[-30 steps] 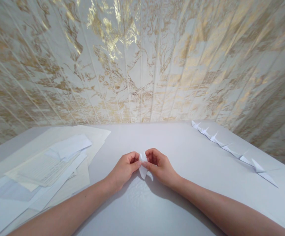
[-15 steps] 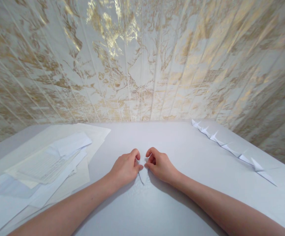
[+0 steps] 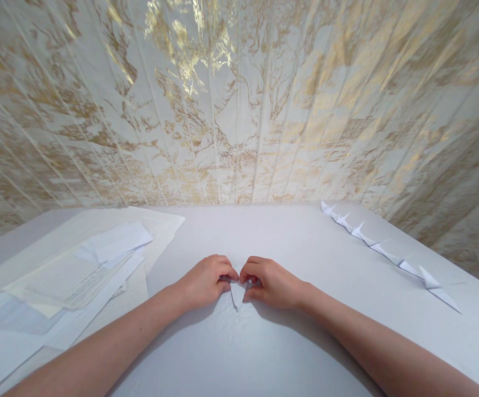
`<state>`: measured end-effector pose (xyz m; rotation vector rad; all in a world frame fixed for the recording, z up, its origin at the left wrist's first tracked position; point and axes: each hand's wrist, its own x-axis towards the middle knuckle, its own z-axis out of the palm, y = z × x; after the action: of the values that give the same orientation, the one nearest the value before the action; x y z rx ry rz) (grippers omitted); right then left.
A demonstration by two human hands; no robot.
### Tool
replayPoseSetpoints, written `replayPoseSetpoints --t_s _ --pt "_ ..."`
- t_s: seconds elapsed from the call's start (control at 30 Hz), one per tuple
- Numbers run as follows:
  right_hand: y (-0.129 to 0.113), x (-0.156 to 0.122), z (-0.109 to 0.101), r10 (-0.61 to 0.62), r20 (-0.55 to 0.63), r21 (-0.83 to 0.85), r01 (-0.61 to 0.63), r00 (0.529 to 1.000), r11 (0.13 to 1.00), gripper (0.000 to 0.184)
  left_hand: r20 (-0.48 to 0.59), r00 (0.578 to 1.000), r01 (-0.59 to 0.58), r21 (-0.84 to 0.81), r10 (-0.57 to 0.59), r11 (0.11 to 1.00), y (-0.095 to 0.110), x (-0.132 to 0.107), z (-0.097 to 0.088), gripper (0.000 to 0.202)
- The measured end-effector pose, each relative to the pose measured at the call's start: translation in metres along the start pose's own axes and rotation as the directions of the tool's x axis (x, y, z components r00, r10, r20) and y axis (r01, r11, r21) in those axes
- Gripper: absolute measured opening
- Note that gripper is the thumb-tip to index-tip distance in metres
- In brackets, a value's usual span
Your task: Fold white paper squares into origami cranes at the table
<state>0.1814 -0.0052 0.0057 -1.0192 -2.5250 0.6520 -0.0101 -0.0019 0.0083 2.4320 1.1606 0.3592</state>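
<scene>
A small piece of folded white paper (image 3: 237, 295) is between my hands at the middle of the table, its pointed end toward me. My left hand (image 3: 210, 280) pinches its left side with curled fingers and thumb. On the other side my right hand (image 3: 267, 281) grips the paper's right edge, thumb low and index finger at the top. The fingertips of both hands almost meet over the upper part of the paper, which they partly cover.
Loose sheets and scraps of paper (image 3: 74, 281) lie in an overlapping pile at the left. Several folded paper cranes (image 3: 430, 281) form a slanting row along the right side of the white table (image 3: 239, 358). A gold-patterned curtain (image 3: 239, 121) hangs behind the table's far edge.
Both hands have come closer together at the fingertips, with the index fingers lowered onto the top of the paper. The pile and the row of cranes stay as they were.
</scene>
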Motion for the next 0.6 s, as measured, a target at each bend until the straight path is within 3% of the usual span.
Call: replayPoseSetpoints --t_s 0.2,0.6 --pt "0.009 0.0 0.004 -0.119 0.0 -0.029 0.119 0.993 0.992 0.011 0.043 0.998 -0.041 0.04 0.039 0.998 0.0 -0.001 -0.003 0.023" --pt "0.011 0.005 0.004 -0.082 -0.016 0.103 0.083 0.997 0.991 0.01 0.104 0.994 -0.034 0.075 0.026 0.997 -0.002 0.001 -0.004 0.023"
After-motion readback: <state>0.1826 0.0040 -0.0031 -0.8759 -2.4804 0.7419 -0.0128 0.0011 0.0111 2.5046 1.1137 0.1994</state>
